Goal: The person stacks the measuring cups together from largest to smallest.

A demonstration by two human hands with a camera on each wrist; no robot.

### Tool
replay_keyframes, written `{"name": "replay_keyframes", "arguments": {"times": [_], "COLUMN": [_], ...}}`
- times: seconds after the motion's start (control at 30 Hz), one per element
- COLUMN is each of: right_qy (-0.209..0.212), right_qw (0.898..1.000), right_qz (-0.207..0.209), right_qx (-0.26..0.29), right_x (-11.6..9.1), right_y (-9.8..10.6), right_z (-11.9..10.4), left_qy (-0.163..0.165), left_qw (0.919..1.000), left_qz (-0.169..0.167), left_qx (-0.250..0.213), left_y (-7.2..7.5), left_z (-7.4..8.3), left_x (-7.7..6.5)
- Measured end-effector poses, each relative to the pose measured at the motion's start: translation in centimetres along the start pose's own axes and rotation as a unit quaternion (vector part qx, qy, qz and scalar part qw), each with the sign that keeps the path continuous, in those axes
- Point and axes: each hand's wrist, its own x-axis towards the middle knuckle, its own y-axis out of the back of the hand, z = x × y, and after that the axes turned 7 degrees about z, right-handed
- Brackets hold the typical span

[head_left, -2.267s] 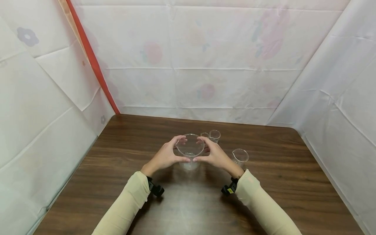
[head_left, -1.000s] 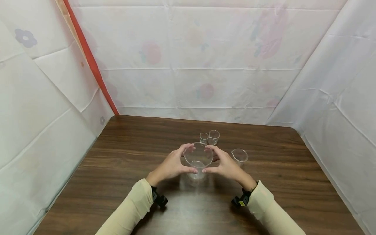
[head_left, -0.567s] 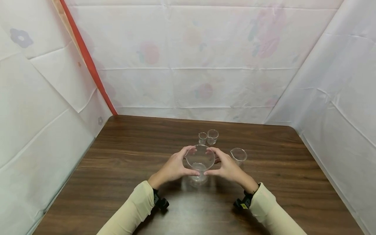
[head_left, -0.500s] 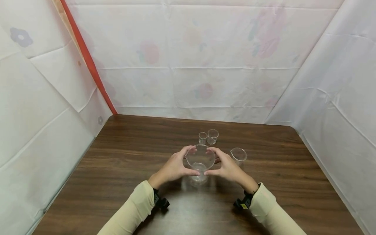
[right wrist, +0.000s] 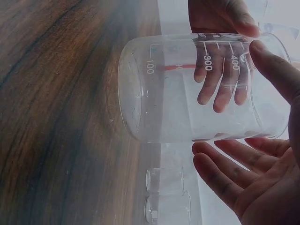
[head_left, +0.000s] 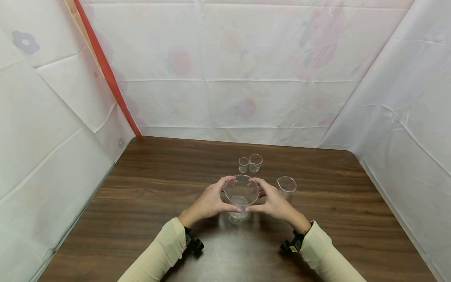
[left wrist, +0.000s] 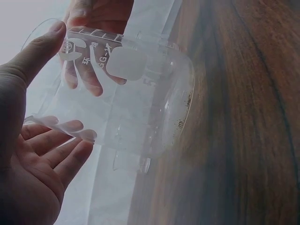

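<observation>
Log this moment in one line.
left hand: grips large glass beaker | right hand: grips its opposite side | smallest beaker, small beaker: side by side beyond it | medium beaker: beyond right hand

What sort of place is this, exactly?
Probably a makeshift recording booth: pale printed sheets screen three sides of a brown table, and each wrist wears a small black camera. The graduated glass beaker hints at lab-style work.

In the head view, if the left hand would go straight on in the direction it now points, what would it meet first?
The large beaker, which the left hand holds; beyond it, the smallest beaker seems next in line, though depth is unclear.
</observation>
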Motion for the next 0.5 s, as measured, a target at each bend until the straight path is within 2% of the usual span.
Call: {"name": "replay_keyframes", "arguments": {"times": [0.5], "right_qy": [0.001], "right_qw": [1.0], "right_qz": [0.001], "right_qx": [-0.009], "right_x": [-0.64], "right_y": [-0.24], "right_z": [0.32], "left_qy": [0.006], "left_qw": [0.9999], "left_qz": [-0.009], "left_qx": [-0.006], "left_y": [-0.24], "left_z": [-0.12], "left_x": [-0.18]}}
